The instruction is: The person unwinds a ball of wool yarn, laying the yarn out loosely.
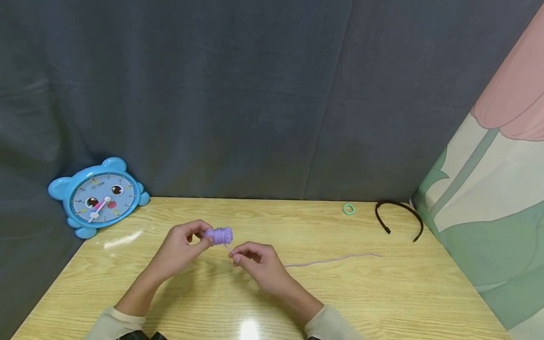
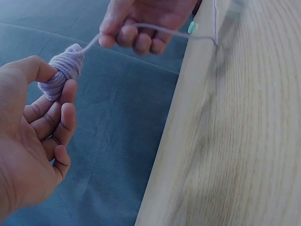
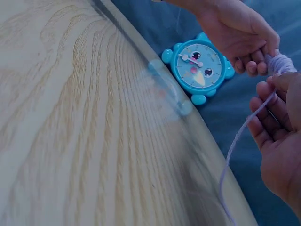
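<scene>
A small wound bundle of lilac yarn [image 1: 222, 235] is held above the table by my left hand [image 1: 180, 248], pinched at one end between thumb and fingers. In the left wrist view the wraps of the yarn bundle [image 2: 66, 70] show clearly. My right hand [image 1: 261, 267] pinches the yarn strand [image 1: 228, 247] a short way from the bundle. Past that hand, the loose yarn tail [image 1: 331, 260] runs to the right along the table. The right wrist view shows the strand [image 3: 233, 141] hanging down from the right fingers.
A blue toy clock [image 1: 104, 198] with a cartoon face leans at the table's back left. Toward the back right lie a small green ring [image 1: 348, 209] and a black headband [image 1: 399, 204]. A dark curtain [image 1: 238, 104] hangs behind the wooden table [image 1: 403, 293], with a patterned cloth [image 1: 497, 198] at the right.
</scene>
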A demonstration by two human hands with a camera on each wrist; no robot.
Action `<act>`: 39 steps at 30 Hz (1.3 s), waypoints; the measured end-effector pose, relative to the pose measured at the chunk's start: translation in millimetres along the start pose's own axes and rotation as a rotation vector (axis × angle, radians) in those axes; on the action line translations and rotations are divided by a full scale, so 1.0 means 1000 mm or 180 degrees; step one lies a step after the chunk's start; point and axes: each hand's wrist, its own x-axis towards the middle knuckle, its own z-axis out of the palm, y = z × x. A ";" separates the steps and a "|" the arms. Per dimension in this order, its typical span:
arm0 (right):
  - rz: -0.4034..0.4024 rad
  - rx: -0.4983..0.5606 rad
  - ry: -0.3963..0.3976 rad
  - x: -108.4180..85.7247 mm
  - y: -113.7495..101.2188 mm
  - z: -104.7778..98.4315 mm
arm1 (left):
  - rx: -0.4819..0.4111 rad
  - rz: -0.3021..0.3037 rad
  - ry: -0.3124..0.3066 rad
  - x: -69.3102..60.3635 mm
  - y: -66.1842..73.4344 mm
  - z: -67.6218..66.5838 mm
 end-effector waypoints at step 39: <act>-0.0163 -0.0491 0.1301 -0.024 -0.025 -0.091 | 0.0019 -0.0004 -0.0115 0.001 -0.004 -0.001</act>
